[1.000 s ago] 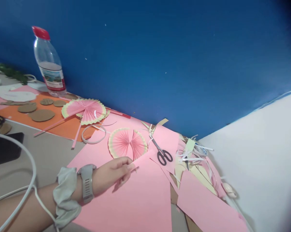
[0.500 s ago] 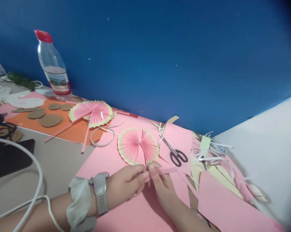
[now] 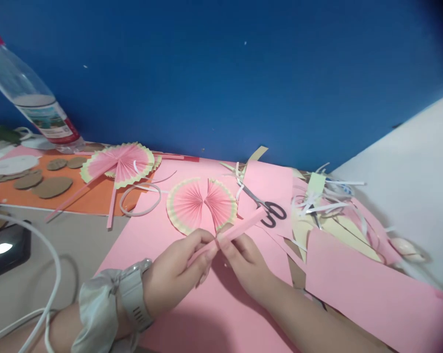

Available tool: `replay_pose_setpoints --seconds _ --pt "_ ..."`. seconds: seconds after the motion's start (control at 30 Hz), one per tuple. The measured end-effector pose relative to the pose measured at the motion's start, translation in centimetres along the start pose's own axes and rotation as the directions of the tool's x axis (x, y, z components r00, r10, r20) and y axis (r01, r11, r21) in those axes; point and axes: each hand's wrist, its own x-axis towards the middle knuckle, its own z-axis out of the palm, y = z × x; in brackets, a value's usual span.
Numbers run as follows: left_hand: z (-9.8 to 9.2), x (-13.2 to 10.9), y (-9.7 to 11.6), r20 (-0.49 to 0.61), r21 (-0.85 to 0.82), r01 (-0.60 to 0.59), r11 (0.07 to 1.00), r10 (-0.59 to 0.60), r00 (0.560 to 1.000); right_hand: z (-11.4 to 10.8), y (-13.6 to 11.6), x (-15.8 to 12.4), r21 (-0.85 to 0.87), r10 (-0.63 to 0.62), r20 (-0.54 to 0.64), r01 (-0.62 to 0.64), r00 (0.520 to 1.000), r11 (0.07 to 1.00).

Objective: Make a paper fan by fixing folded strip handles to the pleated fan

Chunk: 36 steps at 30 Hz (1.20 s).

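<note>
Both hands meet over a large pink paper sheet (image 3: 192, 314). My left hand (image 3: 177, 272), with a grey watch and a scrunchie on the wrist, pinches the near end of a narrow folded pink paper strip (image 3: 239, 229). My right hand (image 3: 245, 262) pinches the same strip just beside it. The strip slants up and to the right, above the sheet. Just beyond the fingers lies a round pleated pink fan with a yellow edge (image 3: 201, 204). Black-handled scissors (image 3: 267, 210) rest to the right of it.
A second pleated fan with pink stick handles (image 3: 120, 164) lies on an orange sheet (image 3: 85, 198) with brown card discs (image 3: 52, 186). A plastic bottle (image 3: 33, 100) stands at the back left. Paper scraps (image 3: 324, 206) pile at the right. A white cable (image 3: 40, 274) and a dark device (image 3: 4, 250) sit at the left.
My right hand came into view and joined the left on the pink strip. The strip has lifted and now slants up to the right. The camera view has shifted.
</note>
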Motion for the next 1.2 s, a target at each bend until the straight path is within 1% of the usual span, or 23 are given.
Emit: replay_pose_setpoints --seconds 0.07,0.1,0.2,0.27,0.3,0.4,0.47,0.53,0.67,0.77,0.83,0.93,1.0,1.2 --pt "0.0 -0.1 -0.1 -0.075 0.017 -0.03 0.999 0.031 0.997 0.1 -0.2 0.0 0.018 0.008 0.001 -0.008 1.0 1.0" --pt "-0.1 -0.1 -0.1 -0.105 0.052 -0.044 0.998 0.049 0.993 0.1 -0.3 0.0 0.029 0.008 0.01 -0.008 1.0 1.0" --pt "-0.3 -0.1 0.2 -0.149 0.232 -0.084 0.969 0.12 0.982 0.2 -0.4 0.0 0.023 0.011 -0.009 -0.011 1.0 1.0" --pt "-0.5 0.0 0.5 -0.17 0.321 -0.069 0.944 0.129 0.977 0.2 -0.4 0.0 0.002 0.017 -0.05 -0.017 0.999 1.0" --pt "-0.6 0.0 0.7 -0.181 0.337 -0.043 0.941 0.109 0.977 0.1 -0.3 0.0 -0.005 0.018 -0.066 -0.018 0.998 1.0" --pt "-0.6 0.1 1.2 -0.179 0.312 0.035 0.949 0.022 0.984 -0.1 0.0 0.0 -0.012 0.006 -0.089 -0.007 0.996 1.0" --pt "-0.5 0.1 1.4 -0.154 0.304 0.04 0.952 0.008 0.988 -0.1 0.2 -0.1 -0.019 0.002 -0.11 -0.004 0.994 1.0" --pt "-0.5 0.0 1.5 -0.134 0.284 0.026 0.958 0.012 0.991 -0.1 0.3 -0.1 0.018 0.005 -0.134 -0.003 0.991 1.0" --pt "-0.6 0.2 1.5 -0.111 0.119 0.029 0.992 -0.016 0.994 0.0 0.5 -0.1 0.157 0.021 -0.116 -0.003 0.993 0.988" --pt "-0.7 0.4 1.3 -0.083 0.025 0.05 0.998 -0.048 0.995 0.0 0.4 0.1 0.156 0.038 -0.066 -0.027 0.997 0.987" --pt "-0.8 0.5 1.3 -0.058 0.033 0.051 0.998 -0.049 0.997 0.0 0.2 0.2 0.127 0.04 -0.071 -0.031 0.997 0.991" --pt "-0.8 0.5 1.4 -0.018 0.063 0.05 0.997 -0.049 0.999 -0.1 -0.1 0.3 0.058 0.024 -0.129 -0.017 0.991 0.998" --pt "-0.7 0.4 1.4 -0.003 0.06 0.058 0.997 -0.058 0.998 0.0 -0.3 0.4 0.032 0.017 -0.135 -0.013 0.991 0.999" --pt "-0.6 0.3 1.3 -0.005 0.077 0.065 0.995 -0.065 0.998 -0.1 0.0 0.1 0.088 -0.006 -0.092 0.014 0.996 0.996"
